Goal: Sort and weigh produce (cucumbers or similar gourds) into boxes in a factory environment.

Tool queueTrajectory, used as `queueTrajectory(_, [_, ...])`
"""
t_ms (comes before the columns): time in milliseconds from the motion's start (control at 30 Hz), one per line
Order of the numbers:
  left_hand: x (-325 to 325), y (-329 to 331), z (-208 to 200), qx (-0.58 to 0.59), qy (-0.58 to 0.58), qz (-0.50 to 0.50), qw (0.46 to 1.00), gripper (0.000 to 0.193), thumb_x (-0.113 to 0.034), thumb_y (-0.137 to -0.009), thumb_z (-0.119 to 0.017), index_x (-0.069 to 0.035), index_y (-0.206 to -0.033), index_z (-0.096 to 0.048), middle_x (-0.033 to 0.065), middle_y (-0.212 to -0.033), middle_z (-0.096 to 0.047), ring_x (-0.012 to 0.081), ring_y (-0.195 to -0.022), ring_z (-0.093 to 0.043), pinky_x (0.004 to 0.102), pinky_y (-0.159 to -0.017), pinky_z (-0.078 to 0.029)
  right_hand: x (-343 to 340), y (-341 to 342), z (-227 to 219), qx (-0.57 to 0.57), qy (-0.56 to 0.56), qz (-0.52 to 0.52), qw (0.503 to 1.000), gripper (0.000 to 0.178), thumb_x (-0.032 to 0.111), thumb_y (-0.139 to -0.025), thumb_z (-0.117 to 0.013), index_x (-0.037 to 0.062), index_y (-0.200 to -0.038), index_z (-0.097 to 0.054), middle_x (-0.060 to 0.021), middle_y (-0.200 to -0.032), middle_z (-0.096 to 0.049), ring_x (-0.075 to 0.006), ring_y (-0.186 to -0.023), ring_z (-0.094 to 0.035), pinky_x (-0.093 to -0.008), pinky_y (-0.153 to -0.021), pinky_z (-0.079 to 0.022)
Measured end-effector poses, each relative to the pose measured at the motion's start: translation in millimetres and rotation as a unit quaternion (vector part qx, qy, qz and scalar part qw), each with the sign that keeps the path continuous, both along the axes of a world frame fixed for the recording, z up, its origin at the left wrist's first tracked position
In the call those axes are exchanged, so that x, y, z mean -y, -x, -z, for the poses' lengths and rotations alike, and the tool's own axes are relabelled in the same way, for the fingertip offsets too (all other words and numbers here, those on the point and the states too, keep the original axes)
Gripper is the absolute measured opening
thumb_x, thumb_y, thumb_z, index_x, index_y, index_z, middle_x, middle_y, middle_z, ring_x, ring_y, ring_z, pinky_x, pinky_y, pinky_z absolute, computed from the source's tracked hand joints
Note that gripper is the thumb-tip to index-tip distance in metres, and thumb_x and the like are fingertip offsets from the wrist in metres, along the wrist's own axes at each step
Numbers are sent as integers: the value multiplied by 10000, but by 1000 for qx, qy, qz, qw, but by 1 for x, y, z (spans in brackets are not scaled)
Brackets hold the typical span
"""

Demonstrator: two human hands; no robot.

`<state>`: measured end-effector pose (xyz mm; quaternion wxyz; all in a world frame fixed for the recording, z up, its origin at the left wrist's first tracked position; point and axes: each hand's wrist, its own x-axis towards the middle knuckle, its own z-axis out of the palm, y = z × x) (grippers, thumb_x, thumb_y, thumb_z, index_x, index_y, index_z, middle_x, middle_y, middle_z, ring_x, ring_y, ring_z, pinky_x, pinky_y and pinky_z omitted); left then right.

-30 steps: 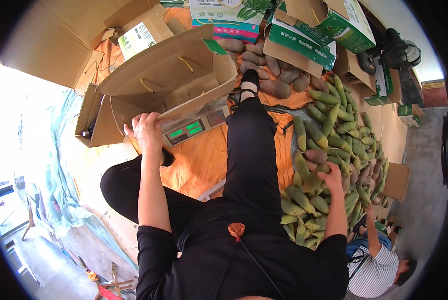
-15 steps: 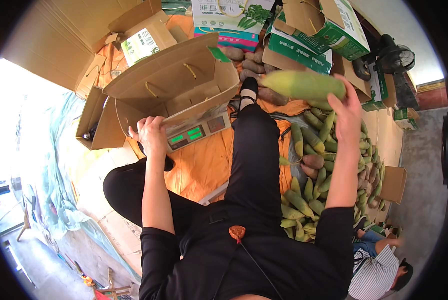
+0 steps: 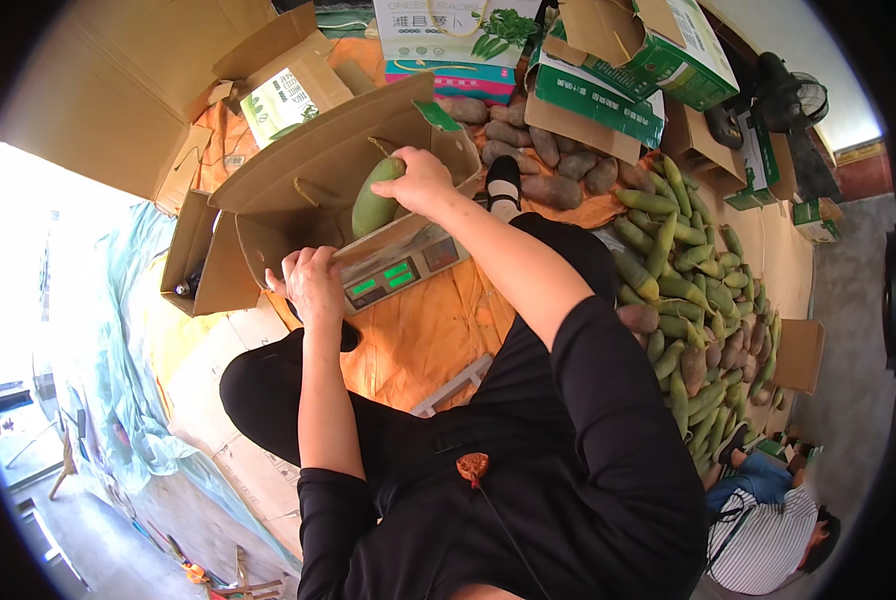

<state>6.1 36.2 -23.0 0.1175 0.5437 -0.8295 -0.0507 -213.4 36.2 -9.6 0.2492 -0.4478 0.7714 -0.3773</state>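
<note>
My right hand (image 3: 420,183) is closed round a plump green radish (image 3: 370,208), lowered into an open cardboard box (image 3: 273,185) and tilted toward its far wall. My left hand (image 3: 313,285) grips the near rim of that box, its fingers curled over the edge. The box has yellow cord handles and rests on a digital scale (image 3: 436,256) whose display glows green. How much of the box floor lies hidden behind the near flap I cannot tell.
At my right lies a big heap of green radishes (image 3: 683,285). Brownish-red roots (image 3: 551,191) lie near my foot. Green-and-white cartons (image 3: 598,105) stand at the back beside a black fan (image 3: 790,98). A person in a striped shirt (image 3: 753,540) is at the lower right.
My right hand has carried the green radish from above the heap leftward and down into the box. My left hand stays on the box rim. My right leg has shifted to the right.
</note>
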Motion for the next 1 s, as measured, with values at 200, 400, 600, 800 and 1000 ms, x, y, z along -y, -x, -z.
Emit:
queueTrajectory(200, [4,1,2,-12,13,2,1000,176,-138,-716,-698,-183,-886,-682,-27,-915,-630,209,-1066,-517,630,-1042,-156,-7,30,7,-214,-161,-64,961,334,234,-739,-695,16,-989,-661,-191,-1042,-641,-315,-997,-613,-383,-852,-496])
queueTrajectory(400, [5,0,4,1,25,23,999,176,-134,-734,-683,-184,-902,-671,-28,-943,-637,223,-1067,-524,642,-1024,-185,-57,92,-52,21,46,-125,991,311,212,-756,-675,39,-1013,-656,-120,-914,-682,-217,-833,-652,-324,-758,-505])
queueTrajectory(600, [4,3,5,14,29,18,999,182,-132,-744,-679,-184,-918,-674,-41,-949,-639,215,-1074,-518,625,-1032,-172,-153,167,12,-29,18,83,996,314,201,-762,-669,28,-1024,-648,-141,-941,-672,-263,-882,-643,-351,-768,-501])
queueTrajectory(800, [3,10,5,17,25,17,999,186,-150,-748,-685,-175,-932,-677,-39,-948,-638,212,-1078,-511,578,-1053,-151,-261,146,159,-119,-320,44,939,297,112,-745,-659,55,-1036,-638,-150,-991,-649,-333,-934,-612,-406,-806,-493])
queueTrajectory(1000, [2,5,7,13,27,14,999,167,-160,-755,-676,-168,-922,-678,-27,-947,-638,215,-1085,-510,578,-1056,-146,-304,87,217,-146,-448,30,882,395,111,-811,-595,83,-1199,-527,-120,-1178,-549,-325,-1150,-490,-426,-910,-456])
